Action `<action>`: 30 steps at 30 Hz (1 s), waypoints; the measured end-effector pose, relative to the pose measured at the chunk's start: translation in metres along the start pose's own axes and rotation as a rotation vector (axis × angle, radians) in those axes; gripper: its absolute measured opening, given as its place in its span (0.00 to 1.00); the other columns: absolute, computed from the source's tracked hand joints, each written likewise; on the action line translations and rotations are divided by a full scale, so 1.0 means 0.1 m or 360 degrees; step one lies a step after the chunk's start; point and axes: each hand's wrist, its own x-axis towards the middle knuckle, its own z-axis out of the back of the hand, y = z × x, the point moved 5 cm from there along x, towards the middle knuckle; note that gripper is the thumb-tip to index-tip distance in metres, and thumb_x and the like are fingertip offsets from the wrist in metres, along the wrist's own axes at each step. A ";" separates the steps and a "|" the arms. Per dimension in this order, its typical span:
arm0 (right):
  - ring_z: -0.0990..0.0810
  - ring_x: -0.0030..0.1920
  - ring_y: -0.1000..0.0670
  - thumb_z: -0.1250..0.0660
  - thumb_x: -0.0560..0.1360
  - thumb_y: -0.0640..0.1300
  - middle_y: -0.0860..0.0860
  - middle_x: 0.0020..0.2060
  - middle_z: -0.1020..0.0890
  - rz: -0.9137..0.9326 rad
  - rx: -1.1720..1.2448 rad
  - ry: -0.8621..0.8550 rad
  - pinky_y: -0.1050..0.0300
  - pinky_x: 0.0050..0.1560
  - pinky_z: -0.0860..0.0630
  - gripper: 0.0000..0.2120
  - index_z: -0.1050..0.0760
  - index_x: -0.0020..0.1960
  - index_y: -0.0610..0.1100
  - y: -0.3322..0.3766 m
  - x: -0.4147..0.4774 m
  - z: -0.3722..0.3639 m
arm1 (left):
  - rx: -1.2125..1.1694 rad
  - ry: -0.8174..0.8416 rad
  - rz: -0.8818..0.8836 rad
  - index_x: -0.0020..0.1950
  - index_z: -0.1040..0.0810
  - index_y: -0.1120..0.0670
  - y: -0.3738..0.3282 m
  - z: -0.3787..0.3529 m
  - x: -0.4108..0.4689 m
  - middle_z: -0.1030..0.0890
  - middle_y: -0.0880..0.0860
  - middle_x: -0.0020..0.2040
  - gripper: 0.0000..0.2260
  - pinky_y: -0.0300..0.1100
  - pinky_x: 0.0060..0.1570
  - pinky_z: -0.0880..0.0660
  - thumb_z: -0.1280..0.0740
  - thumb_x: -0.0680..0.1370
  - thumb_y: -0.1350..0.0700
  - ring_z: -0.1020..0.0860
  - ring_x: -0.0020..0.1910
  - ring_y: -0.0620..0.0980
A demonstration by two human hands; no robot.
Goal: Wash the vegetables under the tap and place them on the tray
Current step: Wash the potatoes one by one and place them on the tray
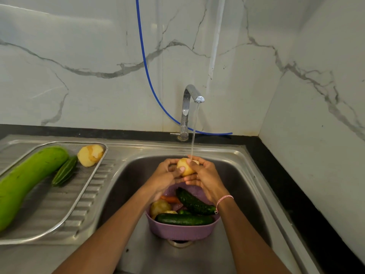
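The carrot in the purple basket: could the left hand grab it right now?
Probably not this instant: the left hand grips the potato with the right hand. Once freed, likely yes; the carrot lies uncovered in the basket just beneath it.

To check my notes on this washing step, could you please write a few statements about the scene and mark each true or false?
1. The left hand and right hand hold a potato under the running tap. True.
2. The tray lies right of the sink. False: it lies left, holding a long gourd, a ridged gourd and a second potato.
3. The purple basket sits in the sink. True.
4. The basket is empty. False: it holds cucumbers, a carrot and more.
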 end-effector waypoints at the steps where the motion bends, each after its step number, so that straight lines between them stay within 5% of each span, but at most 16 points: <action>1: 0.17 0.32 0.50 0.29 0.82 0.46 0.42 0.40 0.12 0.0041 -0.0068 -0.0061 0.59 0.34 0.17 0.16 0.22 0.68 0.45 0.01 0.01 0.02 | 0.0060 -0.0002 -0.0041 0.68 0.26 0.58 0.00 -0.01 0.01 0.19 0.61 0.62 0.16 0.44 0.51 0.16 0.31 0.81 0.64 0.17 0.59 0.55; 6: 0.17 0.30 0.50 0.29 0.81 0.55 0.42 0.38 0.12 0.0106 -0.0145 -0.0281 0.59 0.32 0.19 0.14 0.18 0.58 0.45 -0.01 0.05 0.09 | 0.0583 -0.0102 -0.0362 0.62 0.27 0.52 -0.02 -0.02 0.05 0.19 0.54 0.59 0.22 0.46 0.58 0.19 0.22 0.74 0.64 0.19 0.59 0.51; 13: 0.12 0.53 0.39 0.28 0.81 0.48 0.38 0.53 0.13 -0.0059 0.0103 -0.0019 0.43 0.52 0.14 0.13 0.17 0.60 0.40 -0.14 0.08 0.00 | 0.1367 -0.0116 -0.0792 0.59 0.27 0.50 -0.12 -0.06 0.03 0.22 0.45 0.54 0.25 0.47 0.53 0.21 0.21 0.69 0.64 0.22 0.54 0.42; 19: 0.12 0.56 0.40 0.27 0.80 0.41 0.38 0.56 0.13 -0.0117 0.0232 0.0120 0.43 0.57 0.15 0.14 0.19 0.63 0.36 -0.10 0.05 0.00 | 0.1390 -0.0159 -0.0739 0.61 0.23 0.51 -0.11 0.05 0.07 0.20 0.47 0.57 0.26 0.51 0.57 0.20 0.18 0.67 0.61 0.20 0.56 0.46; 24: 0.11 0.51 0.43 0.32 0.84 0.40 0.38 0.54 0.13 -0.0074 0.0251 -0.0018 0.54 0.42 0.15 0.10 0.18 0.62 0.38 -0.11 0.08 0.03 | 0.1104 0.0072 -0.0444 0.75 0.26 0.47 -0.06 0.00 0.06 0.20 0.45 0.67 0.38 0.42 0.66 0.24 0.19 0.66 0.42 0.21 0.64 0.42; 27: 0.15 0.60 0.40 0.38 0.85 0.36 0.37 0.60 0.16 -0.0084 0.0243 0.0010 0.50 0.52 0.14 0.11 0.19 0.64 0.39 -0.12 0.12 0.02 | 0.1216 -0.0014 -0.0457 0.75 0.24 0.47 -0.07 0.01 0.06 0.19 0.45 0.67 0.27 0.46 0.69 0.26 0.26 0.76 0.43 0.22 0.66 0.43; 30: 0.16 0.62 0.39 0.42 0.86 0.34 0.36 0.62 0.17 -0.0114 0.0316 0.0086 0.49 0.54 0.14 0.14 0.22 0.66 0.40 -0.09 0.11 -0.01 | 0.0831 -0.0083 -0.0313 0.70 0.20 0.51 -0.04 0.11 0.08 0.15 0.50 0.62 0.20 0.55 0.64 0.20 0.26 0.78 0.53 0.18 0.63 0.49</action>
